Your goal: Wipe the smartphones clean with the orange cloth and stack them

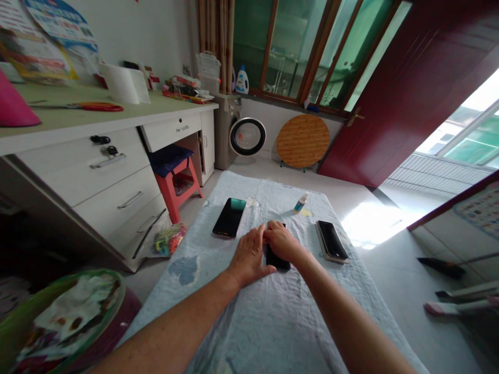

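Observation:
A black smartphone (279, 261) lies on a light blue cloth, partly covered by both hands. My left hand (250, 257) rests along its left side, fingers near the top and thumb at the lower edge, bracing it. Over the upper part of the screen, my right hand (281, 240) is closed with its fingers bent down; whatever is in them is hidden. To the left lies a larger dark-screened phone (230, 218). On the right, another phone (332, 240) sits in or on a pale case. A small spray bottle (300, 203) with a blue label stands beyond my hands.
The cloth-covered table (249, 332) extends toward me. A waste bin (127, 306) full of crumpled tissue stands at lower left. Beyond are a white desk (113, 176), a red stool (175, 184), a washing machine (225, 140) with its door open, and a round wooden tabletop (303, 140).

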`<action>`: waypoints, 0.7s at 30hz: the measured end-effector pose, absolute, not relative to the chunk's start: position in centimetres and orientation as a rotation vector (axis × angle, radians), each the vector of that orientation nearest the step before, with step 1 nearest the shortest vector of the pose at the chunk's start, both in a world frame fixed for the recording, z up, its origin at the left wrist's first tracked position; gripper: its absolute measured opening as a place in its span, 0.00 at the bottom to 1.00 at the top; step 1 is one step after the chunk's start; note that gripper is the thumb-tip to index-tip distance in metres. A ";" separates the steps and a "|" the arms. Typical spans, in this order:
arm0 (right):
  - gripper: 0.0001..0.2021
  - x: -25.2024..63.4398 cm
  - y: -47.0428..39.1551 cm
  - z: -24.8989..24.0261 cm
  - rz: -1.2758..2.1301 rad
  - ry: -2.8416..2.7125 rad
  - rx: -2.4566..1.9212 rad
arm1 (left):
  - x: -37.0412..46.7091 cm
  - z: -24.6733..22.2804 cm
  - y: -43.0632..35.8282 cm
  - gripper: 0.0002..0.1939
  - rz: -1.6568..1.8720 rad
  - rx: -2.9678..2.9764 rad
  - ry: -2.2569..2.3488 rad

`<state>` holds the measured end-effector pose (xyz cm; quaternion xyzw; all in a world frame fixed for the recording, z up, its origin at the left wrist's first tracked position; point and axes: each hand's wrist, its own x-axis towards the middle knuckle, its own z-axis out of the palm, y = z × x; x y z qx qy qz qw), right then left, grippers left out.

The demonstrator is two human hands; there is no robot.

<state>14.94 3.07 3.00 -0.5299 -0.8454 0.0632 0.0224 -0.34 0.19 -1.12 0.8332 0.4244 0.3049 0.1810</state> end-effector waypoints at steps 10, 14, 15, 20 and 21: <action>0.08 14.9 -3.0 3.5 0.505 -2.475 -1.489 | -0.6 -1.5 0.5 0.59 0.903 2.435 1.173; 0.08 15.7 -3.8 4.1 0.637 -2.380 -1.456 | -0.6 -1.6 0.6 0.60 0.852 2.435 1.159; 0.09 15.9 -3.7 4.1 0.644 -2.357 -1.463 | -0.6 -1.6 0.7 0.60 0.844 2.439 1.152; 0.12 17.5 -1.6 2.9 0.508 -2.268 -1.554 | -0.8 -1.8 0.8 0.58 0.765 2.473 1.105; 0.12 17.8 -0.9 2.6 0.471 -2.252 -1.572 | -0.8 -1.8 0.8 0.57 0.748 2.475 1.097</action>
